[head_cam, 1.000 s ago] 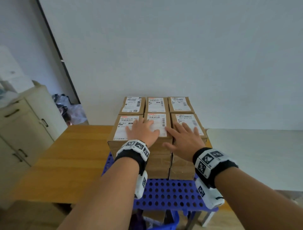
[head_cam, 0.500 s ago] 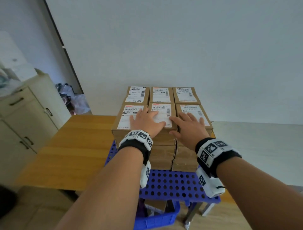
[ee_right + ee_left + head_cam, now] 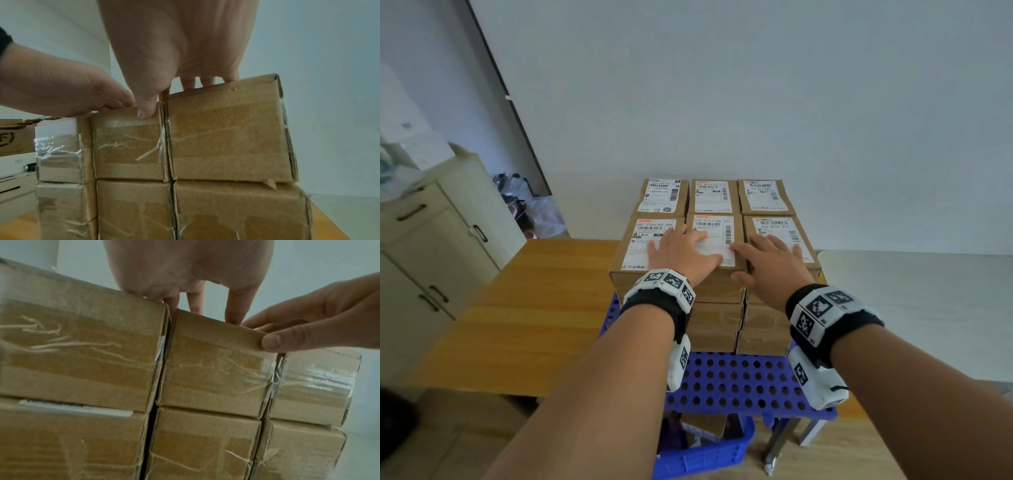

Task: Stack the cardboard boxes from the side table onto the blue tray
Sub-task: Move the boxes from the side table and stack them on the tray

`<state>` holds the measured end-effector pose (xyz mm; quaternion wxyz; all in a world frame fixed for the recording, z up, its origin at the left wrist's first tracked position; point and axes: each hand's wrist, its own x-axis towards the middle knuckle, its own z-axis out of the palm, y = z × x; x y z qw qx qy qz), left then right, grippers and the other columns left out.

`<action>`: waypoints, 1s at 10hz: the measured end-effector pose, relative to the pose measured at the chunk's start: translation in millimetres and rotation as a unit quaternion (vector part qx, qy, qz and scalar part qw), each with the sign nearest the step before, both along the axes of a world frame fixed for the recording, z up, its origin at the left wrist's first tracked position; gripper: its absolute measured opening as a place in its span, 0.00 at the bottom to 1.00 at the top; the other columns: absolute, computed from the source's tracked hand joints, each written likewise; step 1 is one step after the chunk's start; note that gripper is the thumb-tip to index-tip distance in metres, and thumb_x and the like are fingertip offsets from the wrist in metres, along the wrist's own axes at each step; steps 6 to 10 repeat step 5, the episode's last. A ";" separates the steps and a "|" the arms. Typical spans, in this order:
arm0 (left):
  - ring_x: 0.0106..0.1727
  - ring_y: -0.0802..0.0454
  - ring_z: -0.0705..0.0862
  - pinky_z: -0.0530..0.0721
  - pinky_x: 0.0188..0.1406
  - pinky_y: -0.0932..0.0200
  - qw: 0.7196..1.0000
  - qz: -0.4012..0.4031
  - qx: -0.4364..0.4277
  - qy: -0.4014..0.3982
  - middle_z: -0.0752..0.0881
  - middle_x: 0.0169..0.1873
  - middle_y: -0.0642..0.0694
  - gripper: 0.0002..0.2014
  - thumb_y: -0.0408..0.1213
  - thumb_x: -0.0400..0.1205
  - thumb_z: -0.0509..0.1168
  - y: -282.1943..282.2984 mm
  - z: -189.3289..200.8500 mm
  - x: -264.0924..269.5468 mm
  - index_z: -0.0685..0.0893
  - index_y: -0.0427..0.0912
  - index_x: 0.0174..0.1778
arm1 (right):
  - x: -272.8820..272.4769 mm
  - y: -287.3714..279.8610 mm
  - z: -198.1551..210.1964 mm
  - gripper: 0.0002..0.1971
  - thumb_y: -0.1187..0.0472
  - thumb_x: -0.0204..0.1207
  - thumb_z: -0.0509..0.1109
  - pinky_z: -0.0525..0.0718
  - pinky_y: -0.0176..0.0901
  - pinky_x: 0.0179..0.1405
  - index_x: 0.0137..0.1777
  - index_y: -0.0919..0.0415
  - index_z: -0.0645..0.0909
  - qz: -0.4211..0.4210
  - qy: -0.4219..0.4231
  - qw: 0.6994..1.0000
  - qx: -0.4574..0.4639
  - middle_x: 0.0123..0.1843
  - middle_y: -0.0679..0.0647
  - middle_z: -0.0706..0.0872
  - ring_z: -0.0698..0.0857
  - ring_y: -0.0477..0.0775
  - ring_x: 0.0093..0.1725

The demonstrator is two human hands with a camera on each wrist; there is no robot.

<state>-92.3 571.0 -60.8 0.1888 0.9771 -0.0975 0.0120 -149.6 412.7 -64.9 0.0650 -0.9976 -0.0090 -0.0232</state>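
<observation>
Taped cardboard boxes with white labels stand stacked three high in two rows on the blue perforated tray (image 3: 736,380). My left hand (image 3: 683,251) lies flat across the tops of the front left box (image 3: 640,246) and the front middle box (image 3: 717,228), fingers straight. My right hand (image 3: 770,260) lies flat on the front right box (image 3: 780,228), and its thumb presses the front face of the middle box (image 3: 216,361). The right wrist view shows that thumb on the middle box (image 3: 127,142) beside the front right box (image 3: 228,134).
The tray sits on a wooden table (image 3: 527,308). To the right is a white side table (image 3: 914,308). A cream cabinet (image 3: 431,246) stands at the left, with bags (image 3: 530,209) behind it. A blue crate (image 3: 705,452) sits on the floor under the tray.
The head view has shifted and come slightly closer to the stack. Both hands stay flat on the front top boxes, with the right thumb now near the middle box's front edge.
</observation>
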 end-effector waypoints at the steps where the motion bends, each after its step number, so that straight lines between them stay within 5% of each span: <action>1: 0.85 0.48 0.57 0.48 0.84 0.34 1.000 0.000 -0.001 0.007 0.65 0.83 0.51 0.32 0.61 0.78 0.66 -0.4 0.7 1.7 0.72 0.58 0.78 | 1.6 -0.4 1.1 0.29 0.40 0.83 0.58 0.53 0.74 0.80 0.82 0.39 0.59 0.001 0.006 1.000 0.004 0.85 0.52 0.60 0.55 0.60 0.85; 3: 0.84 0.48 0.58 0.49 0.83 0.34 1.000 0.001 0.008 0.021 0.65 0.82 0.50 0.32 0.59 0.79 0.66 -2.8 7.9 0.1 0.71 0.57 0.79 | 0.6 -0.4 7.9 0.30 0.38 0.81 0.59 0.55 0.74 0.79 0.82 0.40 0.59 0.006 0.020 1.000 0.001 0.84 0.51 0.62 0.59 0.58 0.84; 4: 0.83 0.47 0.62 0.56 0.83 0.37 1.000 -0.004 0.016 0.016 0.66 0.82 0.50 0.31 0.58 0.81 0.64 -3.8 10.6 -5.2 0.69 0.55 0.81 | -3.2 0.6 13.8 0.31 0.37 0.81 0.59 0.53 0.73 0.79 0.83 0.41 0.59 0.004 0.035 0.999 0.013 0.84 0.50 0.63 0.59 0.57 0.84; 5: 0.75 0.47 0.73 0.73 0.74 0.44 0.997 -0.002 -0.023 -0.071 0.75 0.75 0.48 0.24 0.50 0.84 0.62 0.3 8.9 -19.0 0.75 0.49 0.77 | -14.0 1.7 9.2 0.28 0.42 0.82 0.59 0.54 0.69 0.81 0.82 0.43 0.61 0.017 -0.027 0.999 0.013 0.83 0.52 0.65 0.59 0.56 0.84; 10: 0.75 0.47 0.73 0.73 0.74 0.44 0.997 -0.002 -0.023 -0.071 0.75 0.75 0.48 0.24 0.50 0.84 0.62 0.3 8.9 -19.0 0.75 0.49 0.77 | -14.0 1.7 9.2 0.28 0.42 0.82 0.59 0.54 0.69 0.81 0.82 0.43 0.61 0.017 -0.027 0.999 0.013 0.83 0.52 0.65 0.59 0.56 0.84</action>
